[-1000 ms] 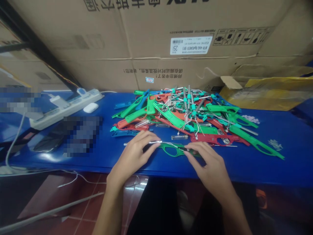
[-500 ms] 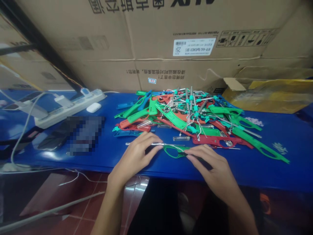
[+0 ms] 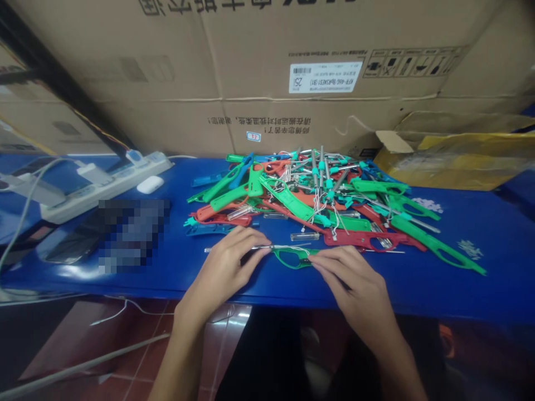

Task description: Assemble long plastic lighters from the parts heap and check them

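A green plastic handle shell [image 3: 291,257] with a thin metal rod and white wire lies on the blue table [image 3: 438,278], near its front edge. My left hand [image 3: 228,266] pinches the rod end at the shell's left. On the shell's right end my right hand [image 3: 355,281] presses with its fingers closed, covering that part. Just behind my hands a pile of green, red and blue handle shells [image 3: 317,203] mixed with metal rods and wires spreads across the table's middle.
Large cardboard boxes [image 3: 267,72] wall off the back. A white power strip [image 3: 104,178], a white earbud case [image 3: 149,184] and a dark phone [image 3: 71,245] lie at left. A yellow bag in a box [image 3: 460,156] sits at right. Small white parts [image 3: 470,248] are scattered nearby.
Both hands stay on the same green shell. The right fingers have slid left along it, covering more of its right end. The view has shifted slightly.
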A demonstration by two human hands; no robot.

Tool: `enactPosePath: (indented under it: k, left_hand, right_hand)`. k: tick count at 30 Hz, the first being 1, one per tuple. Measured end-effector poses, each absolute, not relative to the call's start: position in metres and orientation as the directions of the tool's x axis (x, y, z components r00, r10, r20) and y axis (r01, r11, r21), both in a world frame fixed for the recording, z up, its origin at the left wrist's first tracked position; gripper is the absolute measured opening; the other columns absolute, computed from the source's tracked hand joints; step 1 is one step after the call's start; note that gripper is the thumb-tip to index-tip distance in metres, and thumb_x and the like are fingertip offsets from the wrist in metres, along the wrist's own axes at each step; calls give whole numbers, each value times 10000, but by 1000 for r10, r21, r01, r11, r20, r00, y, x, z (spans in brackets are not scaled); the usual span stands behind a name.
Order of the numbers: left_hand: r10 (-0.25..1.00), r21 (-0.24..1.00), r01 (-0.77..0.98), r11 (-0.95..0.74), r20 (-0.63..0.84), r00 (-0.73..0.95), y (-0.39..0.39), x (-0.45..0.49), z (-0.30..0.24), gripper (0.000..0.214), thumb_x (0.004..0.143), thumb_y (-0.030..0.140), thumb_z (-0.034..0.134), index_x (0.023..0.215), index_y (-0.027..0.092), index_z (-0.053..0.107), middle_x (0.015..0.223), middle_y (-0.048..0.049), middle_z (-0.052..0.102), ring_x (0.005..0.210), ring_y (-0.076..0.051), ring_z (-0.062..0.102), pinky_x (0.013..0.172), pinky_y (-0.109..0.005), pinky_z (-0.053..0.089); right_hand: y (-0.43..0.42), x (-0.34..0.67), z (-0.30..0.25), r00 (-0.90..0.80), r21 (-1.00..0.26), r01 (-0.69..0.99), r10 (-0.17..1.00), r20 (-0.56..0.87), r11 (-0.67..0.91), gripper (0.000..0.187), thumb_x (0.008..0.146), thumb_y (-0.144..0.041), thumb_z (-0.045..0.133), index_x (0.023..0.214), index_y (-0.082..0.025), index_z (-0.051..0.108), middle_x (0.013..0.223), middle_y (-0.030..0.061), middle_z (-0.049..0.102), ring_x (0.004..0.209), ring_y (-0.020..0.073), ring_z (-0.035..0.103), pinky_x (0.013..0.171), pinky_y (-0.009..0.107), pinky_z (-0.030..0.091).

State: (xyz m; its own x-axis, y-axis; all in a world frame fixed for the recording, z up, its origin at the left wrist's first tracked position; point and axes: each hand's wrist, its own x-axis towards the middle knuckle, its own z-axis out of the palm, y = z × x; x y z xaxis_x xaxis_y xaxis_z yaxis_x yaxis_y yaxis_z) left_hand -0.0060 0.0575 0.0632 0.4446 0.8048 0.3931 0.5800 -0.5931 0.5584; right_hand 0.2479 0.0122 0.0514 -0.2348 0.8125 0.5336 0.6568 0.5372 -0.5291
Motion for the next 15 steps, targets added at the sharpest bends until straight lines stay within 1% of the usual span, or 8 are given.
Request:
enactPosePath:
  k: [4,8,12,15]
  left_hand:
    - [791,545,574,-611,394,468,58,-6,64,116,1017,263,602,1043,221,708,1067,-25,705,994,-179,633,934,-364,501]
    - [794,523,597,-608,382,474,59,-6,64,129,1019,280,602,1030,220,715,1076,-27,697,977,-177,627,875,-345,503]
    - [783,461,633,-622,376,496,61,-6,63,132,1018,295,607,1014,242,727,1065,-11,700,963,-181,623,865,-363,462]
    - [775,430,646,-631,367,514,63,-7,62,137,1017,311,610,1028,263,738,1058,-2,700,935,-178,623,827,-359,434]
  right_hand:
    - [13,248,49,-229,-503,697,824,519,511,215,1003,-136,568,1103,-221,738,1038,47,724,991,197,644,888,357,536]
    - [13,248,46,-233,-499,700,823,517,512,208,998,-130,579,1092,-221,740,1029,44,714,976,183,640,871,331,540]
    - [13,247,46,-224,-496,708,826,517,503,204,994,-128,577,1081,-214,741,1028,49,709,970,179,644,859,319,544]
    - [12,247,46,-215,-490,716,825,523,497,198,989,-124,574,1065,-202,740,1032,59,706,961,186,658,852,325,554]
